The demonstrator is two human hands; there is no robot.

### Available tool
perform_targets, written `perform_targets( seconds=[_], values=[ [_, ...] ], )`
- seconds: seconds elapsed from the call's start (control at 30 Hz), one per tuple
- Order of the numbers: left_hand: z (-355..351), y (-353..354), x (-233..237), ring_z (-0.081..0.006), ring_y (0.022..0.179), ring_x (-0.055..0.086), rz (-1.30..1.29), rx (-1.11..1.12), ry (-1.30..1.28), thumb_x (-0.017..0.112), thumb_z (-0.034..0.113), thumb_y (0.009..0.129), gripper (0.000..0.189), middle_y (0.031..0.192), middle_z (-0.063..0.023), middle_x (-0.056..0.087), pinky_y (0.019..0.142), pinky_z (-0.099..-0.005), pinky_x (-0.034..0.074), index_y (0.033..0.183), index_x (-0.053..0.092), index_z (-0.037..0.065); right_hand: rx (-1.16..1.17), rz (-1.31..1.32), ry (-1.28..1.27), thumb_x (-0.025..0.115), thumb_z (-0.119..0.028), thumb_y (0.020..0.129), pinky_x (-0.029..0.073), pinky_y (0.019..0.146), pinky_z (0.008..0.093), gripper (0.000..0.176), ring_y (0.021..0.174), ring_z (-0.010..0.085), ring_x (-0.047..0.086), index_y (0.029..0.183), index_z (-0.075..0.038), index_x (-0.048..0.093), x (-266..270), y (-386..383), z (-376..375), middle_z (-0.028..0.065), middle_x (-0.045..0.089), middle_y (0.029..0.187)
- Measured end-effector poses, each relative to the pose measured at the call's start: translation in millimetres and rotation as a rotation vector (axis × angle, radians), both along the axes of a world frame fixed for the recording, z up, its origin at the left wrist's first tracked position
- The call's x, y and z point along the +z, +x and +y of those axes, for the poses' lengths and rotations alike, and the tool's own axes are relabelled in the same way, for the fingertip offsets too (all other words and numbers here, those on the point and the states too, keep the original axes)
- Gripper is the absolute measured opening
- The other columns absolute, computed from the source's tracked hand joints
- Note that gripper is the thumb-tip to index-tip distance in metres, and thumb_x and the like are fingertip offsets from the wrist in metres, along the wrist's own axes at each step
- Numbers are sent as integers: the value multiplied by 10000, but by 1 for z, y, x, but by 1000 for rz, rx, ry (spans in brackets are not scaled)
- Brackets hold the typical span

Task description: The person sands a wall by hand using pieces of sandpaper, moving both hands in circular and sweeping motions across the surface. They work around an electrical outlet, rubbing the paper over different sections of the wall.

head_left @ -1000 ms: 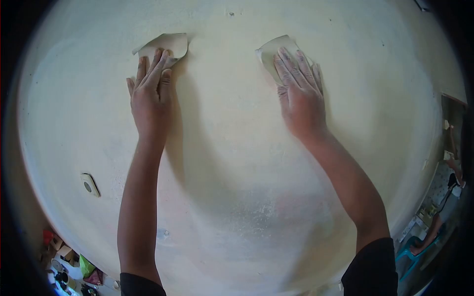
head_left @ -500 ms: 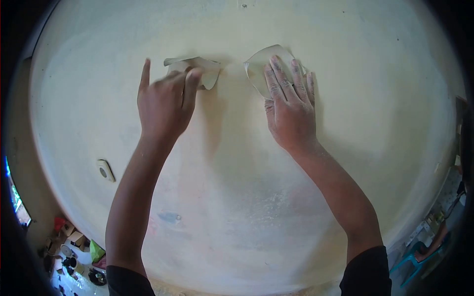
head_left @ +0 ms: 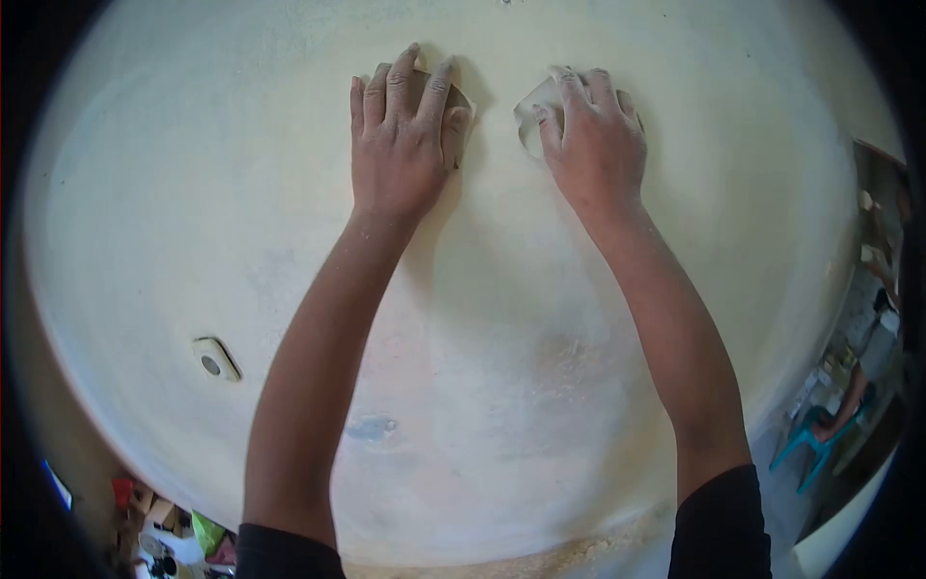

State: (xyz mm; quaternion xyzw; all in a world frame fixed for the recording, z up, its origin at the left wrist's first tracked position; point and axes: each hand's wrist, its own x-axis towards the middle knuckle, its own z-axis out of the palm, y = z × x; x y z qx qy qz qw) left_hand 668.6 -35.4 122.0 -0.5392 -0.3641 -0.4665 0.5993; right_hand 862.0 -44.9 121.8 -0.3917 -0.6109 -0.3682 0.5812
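Both hands are up against a pale wall (head_left: 511, 261), fingers dusted with white powder. My left hand (head_left: 400, 145) presses a sheet of sandpaper (head_left: 460, 99) to it, fingers spread over the sheet and thumb along its right edge. A short way to the right, my right hand (head_left: 600, 145) bears on a second sheet of sandpaper (head_left: 531, 114). Its fingers curve over the top and the thumb rests on the face. Most of each sheet is hidden under the hand.
A wall switch (head_left: 216, 359) sits low on the left. Boxes and a green bag (head_left: 205, 531) lie on the floor at lower left. At right, a person's arm (head_left: 849, 400) shows by a teal plastic stool (head_left: 808, 446).
My left hand has moved up and right, its fingers going from bunched to spread over the sandpaper. My right hand has shifted slightly up and right with its sheet. The view has tilted.
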Motion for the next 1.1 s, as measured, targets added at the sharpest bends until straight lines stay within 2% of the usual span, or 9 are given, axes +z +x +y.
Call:
perform_targets(
  seconds=[0.13, 0.23, 0.33, 0.53, 0.63, 0.73, 0.87, 1.0, 1.1],
  values=[
    [4, -2, 3, -360, 1416, 265, -12, -43, -12, 437, 457, 972, 547, 1533, -112, 315, 1162, -538, 156, 1461, 400, 213, -127, 37, 253, 668, -280, 853, 324, 1083, 529, 562, 1294, 421, 390, 1384, -233, 489, -17, -17, 47, 127, 373, 1456],
    [0, -5, 1, -358, 1441, 220, 15, -81, -63, 425, 504, 963, 599, 1553, -118, 282, 1163, -538, 144, 1494, 335, 243, -160, 128, 233, 667, -334, 850, 212, 1117, 601, 627, 1396, 431, 243, 1432, -307, 435, -21, -25, 49, 153, 303, 1507],
    [-3, -3, 1, -358, 1437, 229, 11, -51, -72, 410, 548, 951, 643, 1557, -124, 270, 1162, -540, 140, 1513, 283, 264, -91, 87, 178, 664, -418, 838, 151, 1116, 644, 649, 1427, 436, 178, 1436, -352, 422, -24, -25, 40, 150, 246, 1544],
    [0, -4, -1, -364, 1437, 225, 16, -1, -51, 397, 551, 953, 631, 1561, -123, 263, 1162, -541, 136, 1514, 277, 288, 4, -254, 195, 659, -518, 818, 173, 1144, 579, 698, 1431, 414, 201, 1442, -318, 419, -17, -7, 33, 137, 249, 1555],
    [-2, -4, -2, -358, 1441, 221, 18, 26, -62, 404, 544, 953, 620, 1561, -118, 265, 1165, -538, 131, 1510, 285, 300, -3, -59, 238, 660, -550, 805, 178, 1152, 555, 727, 1434, 400, 208, 1442, -294, 422, 0, 18, 56, 123, 265, 1555],
    [-5, 1, -1, -335, 1447, 218, -5, 36, -76, 412, 549, 946, 598, 1567, -85, 264, 1169, -531, 130, 1494, 319, 329, -74, 77, 272, 656, -559, 803, 168, 1146, 581, 728, 1435, 394, 213, 1440, -292, 425, -5, 13, 71, 113, 277, 1553],
    [-5, 4, 0, -321, 1449, 217, -34, 88, -61, 430, 542, 935, 568, 1570, -44, 266, 1175, -519, 136, 1470, 359, 366, -4, -311, 191, 627, -494, 844, 158, 1137, 613, 657, 1434, 377, 227, 1444, -335, 409, -12, 18, 40, 66, 285, 1559],
    [0, 3, -5, -315, 1453, 207, -58, 128, -63, 427, 556, 938, 573, 1575, -24, 256, 1178, -523, 130, 1470, 362, 353, -73, -143, 261, 591, -452, 879, 145, 1153, 584, 593, 1434, 363, 235, 1436, -337, 422, 21, 64, 71, 55, 280, 1562],
    [2, 8, -14, -332, 1465, 157, -116, 143, -64, 421, 551, 943, 607, 1585, -36, 227, 1177, -527, 97, 1494, 323, 315, -80, 37, 300, 572, -420, 897, 135, 1165, 558, 563, 1434, 353, 240, 1434, -330, 429, 13, 72, 90, 54, 295, 1553]
  ],
)
